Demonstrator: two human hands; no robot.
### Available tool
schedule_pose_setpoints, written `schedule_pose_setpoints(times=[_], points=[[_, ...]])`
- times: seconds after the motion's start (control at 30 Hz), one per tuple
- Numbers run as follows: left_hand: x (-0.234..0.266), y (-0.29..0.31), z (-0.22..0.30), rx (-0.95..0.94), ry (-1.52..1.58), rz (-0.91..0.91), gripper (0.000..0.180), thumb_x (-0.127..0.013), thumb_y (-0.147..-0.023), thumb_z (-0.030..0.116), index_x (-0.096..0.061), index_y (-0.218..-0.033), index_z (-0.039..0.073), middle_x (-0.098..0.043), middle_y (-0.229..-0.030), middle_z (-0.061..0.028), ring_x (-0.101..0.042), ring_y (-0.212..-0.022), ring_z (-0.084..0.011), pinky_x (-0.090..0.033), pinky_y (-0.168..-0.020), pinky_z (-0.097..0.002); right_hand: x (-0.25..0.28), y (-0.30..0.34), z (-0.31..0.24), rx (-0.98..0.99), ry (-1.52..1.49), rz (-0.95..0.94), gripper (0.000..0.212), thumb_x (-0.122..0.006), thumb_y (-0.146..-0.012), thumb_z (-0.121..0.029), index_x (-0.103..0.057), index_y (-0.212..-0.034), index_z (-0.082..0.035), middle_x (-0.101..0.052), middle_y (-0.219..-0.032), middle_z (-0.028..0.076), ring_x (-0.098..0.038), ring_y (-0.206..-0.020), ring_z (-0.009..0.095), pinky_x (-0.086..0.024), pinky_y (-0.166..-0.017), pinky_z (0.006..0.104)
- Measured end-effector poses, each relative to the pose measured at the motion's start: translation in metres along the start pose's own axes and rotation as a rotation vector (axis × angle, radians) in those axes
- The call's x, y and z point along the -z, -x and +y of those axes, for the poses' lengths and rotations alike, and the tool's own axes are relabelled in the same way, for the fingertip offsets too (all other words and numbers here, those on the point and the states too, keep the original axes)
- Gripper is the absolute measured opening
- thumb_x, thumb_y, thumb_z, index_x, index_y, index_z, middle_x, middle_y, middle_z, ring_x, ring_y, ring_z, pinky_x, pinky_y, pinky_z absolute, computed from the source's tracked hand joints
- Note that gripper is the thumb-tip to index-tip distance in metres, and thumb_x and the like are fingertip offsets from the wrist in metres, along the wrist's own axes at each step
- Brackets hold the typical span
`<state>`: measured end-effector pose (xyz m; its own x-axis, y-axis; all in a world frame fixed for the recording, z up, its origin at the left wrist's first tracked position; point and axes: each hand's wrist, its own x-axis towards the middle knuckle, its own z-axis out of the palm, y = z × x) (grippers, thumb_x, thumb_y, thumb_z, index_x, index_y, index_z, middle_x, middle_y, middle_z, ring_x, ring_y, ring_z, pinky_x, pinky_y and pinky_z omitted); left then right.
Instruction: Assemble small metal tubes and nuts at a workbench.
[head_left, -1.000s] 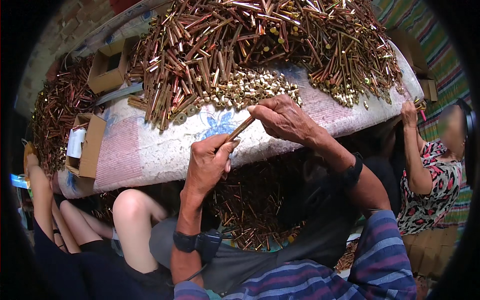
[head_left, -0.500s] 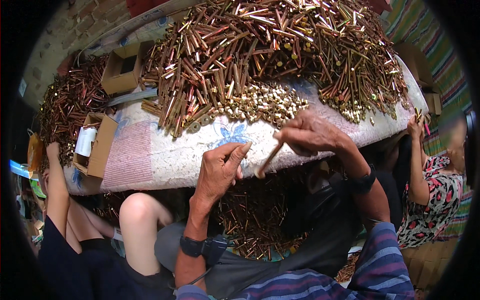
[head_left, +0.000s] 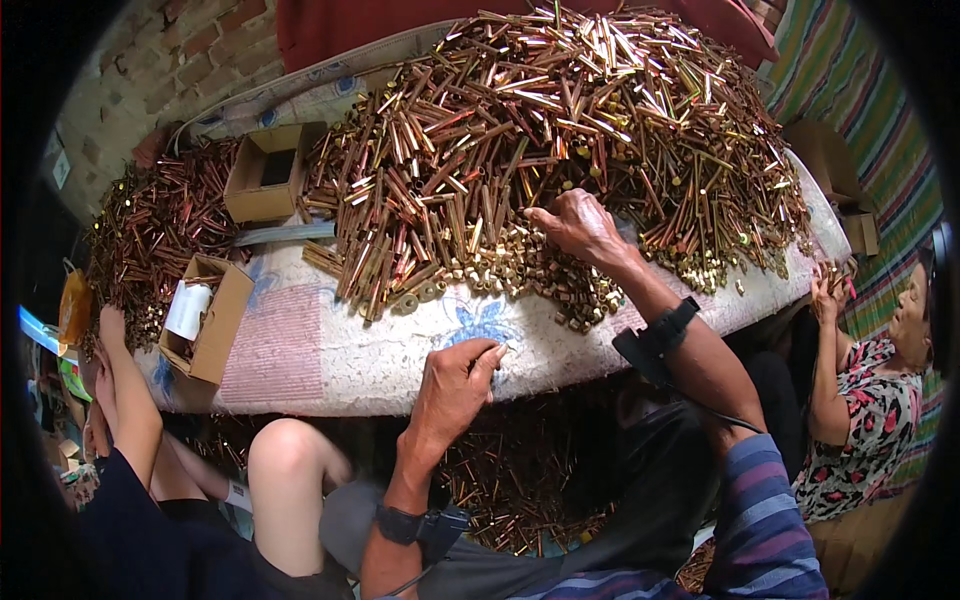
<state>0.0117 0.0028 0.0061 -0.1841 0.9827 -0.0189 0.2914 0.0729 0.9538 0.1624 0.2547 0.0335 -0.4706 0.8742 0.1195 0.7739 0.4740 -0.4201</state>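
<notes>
My left hand (head_left: 456,388) hovers over the front edge of the padded table, closed, its thumb pressed against the curled fingers. Whatever it holds, if anything, is hidden. My right hand (head_left: 582,226) is over the pile of small pale-gold metal sleeves (head_left: 590,285), at the foot of a big heap of long coppery metal tubes (head_left: 450,130). Its thumb points left and its other fingers bend down out of sight, so their grip cannot be made out. A few washers (head_left: 405,303) lie left of the small sleeves.
Two open cardboard boxes (head_left: 232,325) (head_left: 262,205) stand on the left, near another heap of tubes (head_left: 165,220). More tubes (head_left: 510,480) lie below the table. One person's arm (head_left: 135,400) reaches in at left; another person's hands (head_left: 828,292) work at right.
My right hand has moved up and away from the table's front edge to the small sleeves. The brown tube it held is no longer visible in it. My left hand has dropped slightly lower.
</notes>
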Motion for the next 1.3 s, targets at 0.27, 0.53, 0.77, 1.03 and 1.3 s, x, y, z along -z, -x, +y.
schedule_pose_setpoints(times=[0.27, 0.53, 0.77, 1.03, 1.3], points=[[-0.002, -0.002, -0.005, -0.012, -0.001, 0.016, 0.021, -0.063, -0.098, 0.017, -0.072, -0.097, -0.002, -0.066, -0.071, -0.0049, -0.061, -0.053, -0.0090, -0.046, -0.047, -0.0261, -0.014, -0.022, -0.004, -0.146, -0.056, 0.012, 0.043, -0.067, -0.082, -0.036, -0.065, -0.083, 0.006, -0.067, -0.090, 0.028, -0.067, -0.088, 0.046, -0.052, -0.077, 0.0534], [-0.001, -0.001, -0.010, -0.025, -0.026, 0.045, 0.022, -0.064, -0.098, 0.017, -0.072, -0.105, -0.002, -0.065, -0.069, -0.0051, -0.060, -0.052, -0.0093, -0.046, -0.047, -0.0260, 0.033, 0.031, 0.010, -0.046, -0.520, -0.214, 0.035, -0.058, -0.092, -0.032, -0.060, -0.072, -0.003, -0.051, -0.058, 0.000, -0.044, -0.051, 0.006, -0.034, -0.047, 0.0257], [-0.010, -0.007, -0.013, -0.166, -0.097, 0.216, 0.043, -0.066, -0.095, 0.008, -0.058, -0.136, 0.001, -0.070, -0.089, -0.0086, -0.061, -0.056, -0.0103, -0.050, -0.049, -0.0268, 0.068, 0.109, -0.028, -0.105, -0.766, -0.625, 0.031, -0.060, -0.092, -0.024, -0.069, -0.082, 0.005, -0.055, -0.054, 0.002, -0.047, -0.042, 0.008, -0.035, -0.040, 0.0239], [0.000, 0.001, -0.014, -0.275, -0.059, 0.128, 0.026, -0.062, -0.097, 0.003, -0.066, -0.122, -0.001, -0.066, -0.081, -0.0055, -0.059, -0.054, -0.0084, -0.049, -0.050, -0.0268, 0.059, 0.103, -0.049, 0.078, -0.868, -0.736, 0.035, -0.059, -0.097, -0.024, -0.069, -0.075, 0.002, -0.052, -0.050, 0.001, -0.046, -0.041, 0.008, -0.035, -0.039, 0.0259], [0.019, 0.005, 0.004, 0.075, 0.322, 0.239, 0.024, -0.061, -0.103, 0.024, -0.070, -0.100, 0.001, -0.060, -0.064, 0.0010, -0.052, -0.046, -0.0038, -0.038, -0.038, -0.0207, 0.000, 0.068, -0.088, 0.083, -0.756, -0.425, 0.027, -0.061, -0.098, -0.022, -0.071, -0.097, 0.003, -0.057, -0.059, 0.002, -0.053, -0.052, 0.009, -0.043, -0.046, 0.0281]])
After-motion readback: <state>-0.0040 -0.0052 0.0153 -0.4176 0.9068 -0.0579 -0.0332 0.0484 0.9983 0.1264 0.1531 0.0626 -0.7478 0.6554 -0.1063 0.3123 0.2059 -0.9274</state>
